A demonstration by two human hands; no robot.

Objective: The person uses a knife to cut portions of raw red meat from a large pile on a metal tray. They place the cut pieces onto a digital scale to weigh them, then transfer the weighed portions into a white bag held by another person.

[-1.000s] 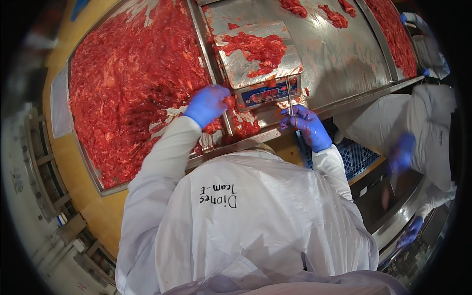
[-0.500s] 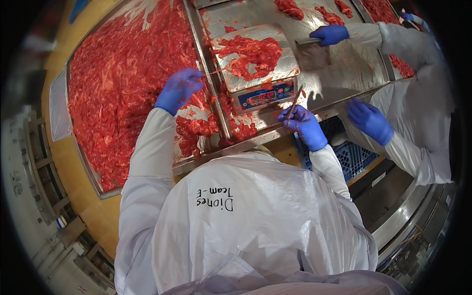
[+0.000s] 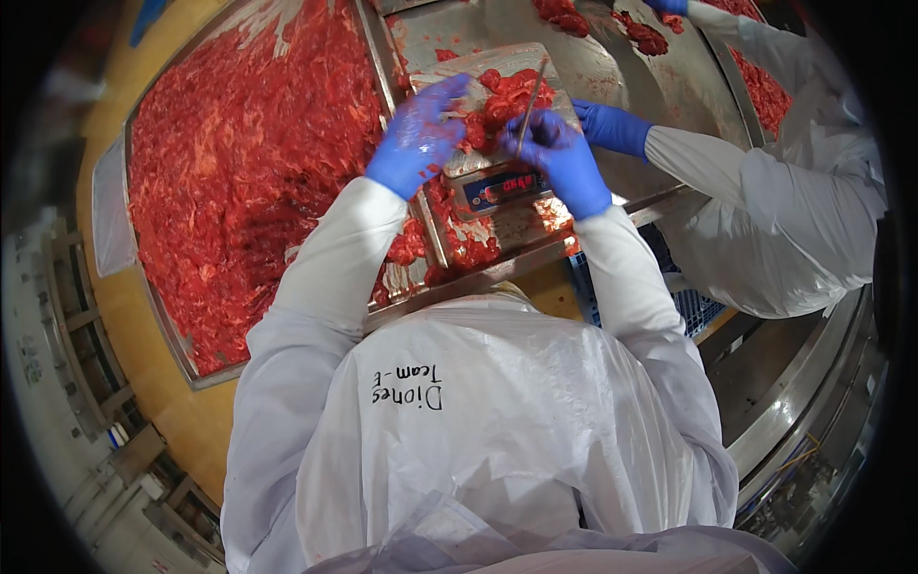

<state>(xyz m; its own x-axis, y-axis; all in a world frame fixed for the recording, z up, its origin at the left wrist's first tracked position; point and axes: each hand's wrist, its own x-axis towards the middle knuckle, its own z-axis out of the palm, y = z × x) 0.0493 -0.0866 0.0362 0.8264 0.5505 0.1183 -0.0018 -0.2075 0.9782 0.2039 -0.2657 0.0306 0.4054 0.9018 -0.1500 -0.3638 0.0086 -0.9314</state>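
My left hand (image 3: 421,134), in a blue glove, is over the left side of a weighing scale (image 3: 564,112). Its fingers are apart and curved, close to the red trimmed meat (image 3: 507,103) on the scale's plate. I cannot see anything gripped in it. In my right hand (image 3: 566,163), also gloved in blue, a slim metal tool (image 3: 533,96) points up and away across the meat; its exact kind is unclear. That hand is at the front right of the plate, above the lit display (image 3: 507,188). Part of the meat is hidden behind my hands.
A large steel tray (image 3: 191,383) heaped with red meat (image 3: 249,172) fills the left. A co-worker's gloved hand (image 3: 612,129) is beside the scale's right edge; another gloved hand (image 3: 667,5) is farther back. Meat pieces (image 3: 645,36) lie on the steel table (image 3: 669,124). Below is a blue crate (image 3: 698,311).
My left hand has moved from the tray edge rightward to the scale. My right hand has risen to the meat with the tool. The co-worker's hands have shifted, one now beside the scale.
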